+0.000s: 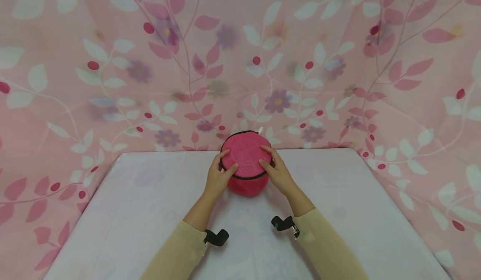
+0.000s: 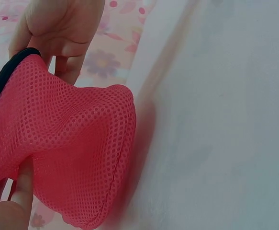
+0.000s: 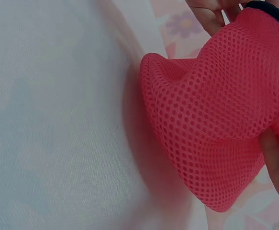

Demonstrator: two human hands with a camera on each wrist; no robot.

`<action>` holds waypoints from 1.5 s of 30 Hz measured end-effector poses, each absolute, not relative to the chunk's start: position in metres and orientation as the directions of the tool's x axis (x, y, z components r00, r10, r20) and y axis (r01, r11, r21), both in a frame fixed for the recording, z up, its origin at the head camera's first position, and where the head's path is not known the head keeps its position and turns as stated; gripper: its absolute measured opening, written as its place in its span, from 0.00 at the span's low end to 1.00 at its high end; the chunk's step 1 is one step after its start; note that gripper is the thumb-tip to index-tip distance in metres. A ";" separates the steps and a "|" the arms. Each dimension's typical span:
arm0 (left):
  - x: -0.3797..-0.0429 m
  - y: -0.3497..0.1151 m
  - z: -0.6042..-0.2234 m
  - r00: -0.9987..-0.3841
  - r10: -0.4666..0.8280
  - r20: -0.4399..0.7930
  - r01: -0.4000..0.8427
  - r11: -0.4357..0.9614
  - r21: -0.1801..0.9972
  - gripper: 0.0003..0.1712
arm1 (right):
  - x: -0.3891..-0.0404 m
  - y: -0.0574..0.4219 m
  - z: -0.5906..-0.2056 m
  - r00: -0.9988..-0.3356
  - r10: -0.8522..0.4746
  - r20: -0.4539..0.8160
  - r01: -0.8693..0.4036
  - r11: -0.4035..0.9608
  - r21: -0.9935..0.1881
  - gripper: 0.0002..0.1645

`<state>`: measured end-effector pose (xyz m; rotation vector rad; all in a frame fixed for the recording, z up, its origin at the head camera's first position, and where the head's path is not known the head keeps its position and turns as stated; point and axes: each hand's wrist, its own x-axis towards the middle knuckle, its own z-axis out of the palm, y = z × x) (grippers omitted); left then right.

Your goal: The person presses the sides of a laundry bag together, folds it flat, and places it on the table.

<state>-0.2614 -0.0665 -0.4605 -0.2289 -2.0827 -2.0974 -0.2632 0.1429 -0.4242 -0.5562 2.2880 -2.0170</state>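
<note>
Between both hands is a pink mesh laundry bag (image 1: 246,152), with a round top edged in black trim and a small white tab at its upper right. My left hand (image 1: 218,173) grips its left side, thumb on the top face. On the opposite side my right hand (image 1: 279,173) holds it the same way. In the left wrist view the soft mesh side of the bag (image 2: 82,139) sags and folds. From the right wrist, the bag (image 3: 211,115) shows a dented lower body near the table, fingers pressing into the mesh.
A white cloth covers the table (image 1: 158,213). Behind and around it hangs a pink floral curtain (image 1: 240,63). Small black camera mounts (image 1: 217,238) sit at both wrists, beside beige sleeves (image 1: 176,250).
</note>
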 end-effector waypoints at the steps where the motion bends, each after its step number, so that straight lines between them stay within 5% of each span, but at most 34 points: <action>1: -0.261 -0.066 -0.461 -0.972 -0.017 0.233 0.233 -0.006 0.973 0.33 | -0.263 0.143 -0.425 -0.934 -0.289 0.210 -0.241 0.077 -0.967 0.30; 12: -0.257 -0.067 -0.461 -0.981 0.080 0.177 0.180 0.022 0.983 0.35 | -0.265 0.145 -0.428 -0.944 -0.238 0.228 -0.227 -0.033 -0.973 0.29; 23: -0.256 -0.067 -0.463 -0.978 0.176 0.111 0.095 -0.093 0.991 0.38 | -0.277 0.149 -0.448 -0.941 -0.218 0.258 -0.254 -0.049 -0.966 0.28; 34: -0.256 -0.063 -0.463 -0.978 0.085 0.188 0.151 -0.329 0.932 0.36 | -0.275 0.142 -0.445 -0.947 -0.235 0.219 -0.195 -0.119 -0.973 0.29; 45: -0.243 -0.063 -0.444 -0.982 0.026 0.187 0.172 -0.292 0.941 0.36 | -0.266 0.139 -0.437 -0.946 -0.257 0.199 -0.179 -0.098 -0.979 0.28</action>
